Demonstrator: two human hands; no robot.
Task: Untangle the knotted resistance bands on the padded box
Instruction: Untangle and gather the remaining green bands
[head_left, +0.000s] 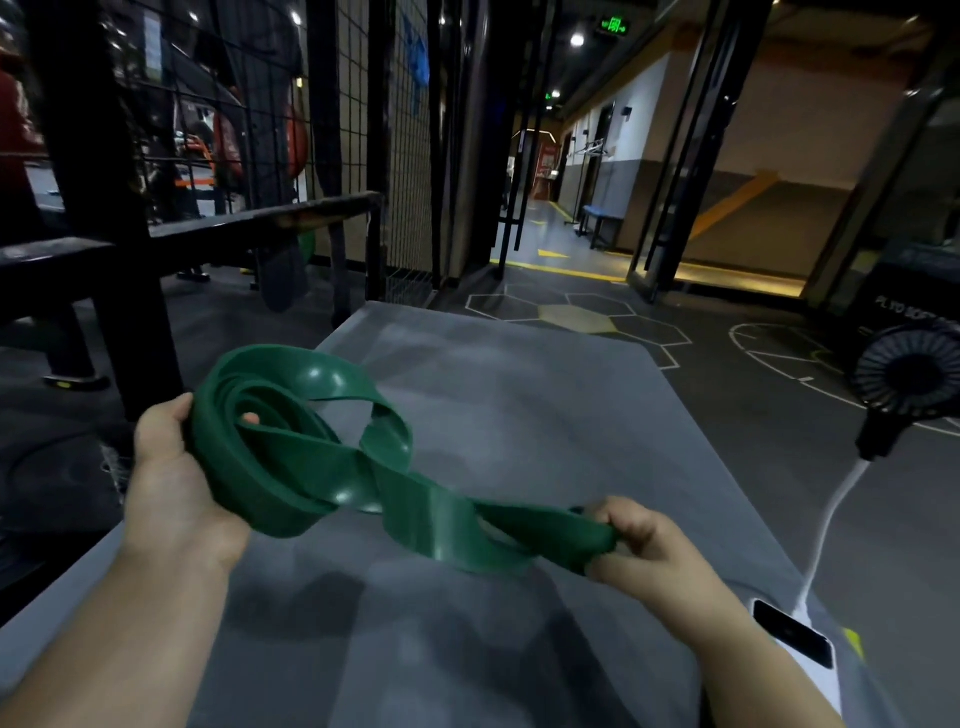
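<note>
A wide green resistance band (322, 457) is held above the grey padded box (519, 415), twisted into several loops with a knot near its middle. My left hand (171, 478) grips the coiled left end, a fingertip showing through the loop. My right hand (644, 540) pinches the flattened right end of the band. The band stretches between both hands, lifted off the box top.
A white power bank (795, 639) with a white cable (831, 519) lies at the box's right edge, leading to a small black fan (909, 384). A black metal rack (130, 260) and wire mesh stand to the left. Grey gym floor with painted lines lies beyond.
</note>
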